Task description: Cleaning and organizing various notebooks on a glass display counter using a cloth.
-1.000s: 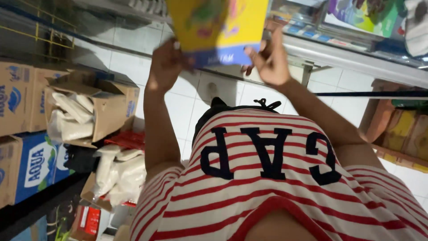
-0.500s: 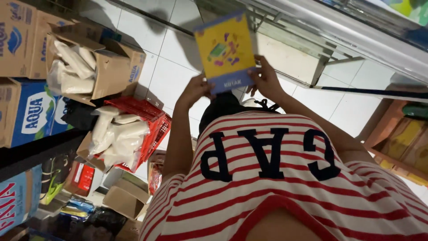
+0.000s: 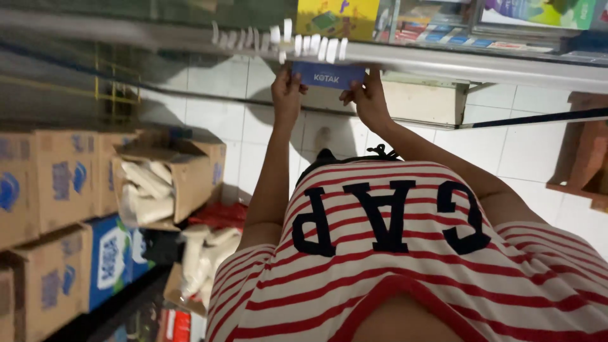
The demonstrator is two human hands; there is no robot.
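Both hands raised toward shelf edge (image 3: 443,63), holding one flat box (image 3: 329,38), yellow face with blue bottom band. Left hand (image 3: 288,92) clamped on lower left corner of box, fingers curled round blue band; right hand (image 3: 366,98) clamped on lower right corner, thumb on front. Box upright, face toward camera, top part already behind metal rail, bottom band just below it, next to row of white tags (image 3: 278,38) hanging on rail. More flat colourful boxes (image 3: 538,12) standing on same shelf to the right, behind glass; details too blurred to tell. Red-and-white striped shirt (image 3: 405,266) filling lower frame. White tiled floor (image 3: 209,82) below. Left side: open cardboard carton (image 3: 190,183), flaps up, packed with white plastic pouches (image 3: 145,190) lying on their sides, several stacked. Below it, second batch of same white pouches (image 3: 202,253) in red wrapper (image 3: 218,215), torn open, sitting on another low carton. Far left: stack of closed brown cartons (image 3: 57,183) with blue printing, contents not visible; one blue-and-white carton (image 3: 114,259) beneath, also closed. Small red packs (image 3: 177,326) at bottom edge, partly cut off, container unclear. Right edge: wooden crate (image 3: 586,158), reddish, contents not readable. Pale box-like unit (image 3: 424,101) under shelf, just right of right hand, not touching.
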